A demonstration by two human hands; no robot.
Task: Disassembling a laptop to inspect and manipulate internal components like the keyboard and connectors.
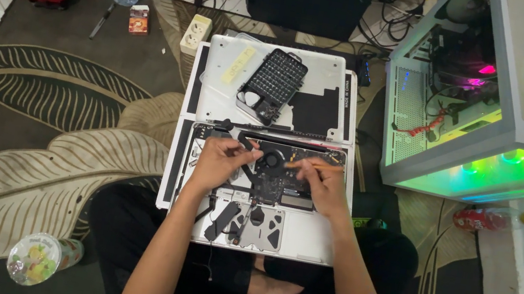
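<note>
Both hands hover over the opened laptop (303,239): left hand (220,161) fingers pinched together, right hand (320,181) pinching an orange tool (315,166).

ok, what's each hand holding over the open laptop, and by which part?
Right hand grips a thin orange-brown stick-like tool near its left end; the rest points right. Left hand pinches something small at its fingertips beside the fan, too small to identify.
</note>
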